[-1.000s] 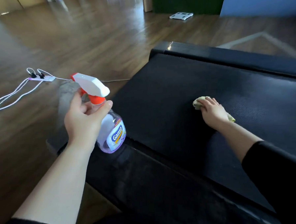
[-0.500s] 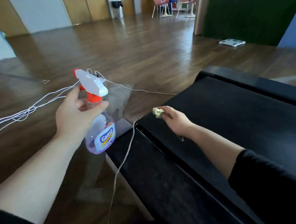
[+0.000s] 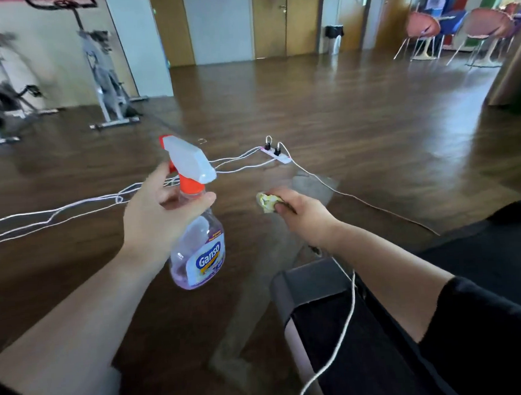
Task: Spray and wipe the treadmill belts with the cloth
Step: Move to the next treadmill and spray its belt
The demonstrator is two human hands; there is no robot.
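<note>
Right hand [image 3: 302, 216]: fingers curled round the crumpled yellow-green cloth [image 3: 268, 201], now in the air over the brown wooden floor [image 3: 370, 125], clear of the black treadmill belt [image 3: 482, 255] at lower right. A second ago I had this hand pressing the cloth flat on the belt; half a second ago it was at the belt's near edge.

Left hand [image 3: 161, 220]: it grips the neck of the clear plastic spray bottle [image 3: 200, 255] of purple liquid, upright over the floor as before.

My view has swung up from the belt to the room: white power strip [image 3: 276, 154] with its cables, grey exercise bikes [image 3: 104, 69].

I judge the wiping stroke on this belt finished and a move towards another belt likely.
</note>
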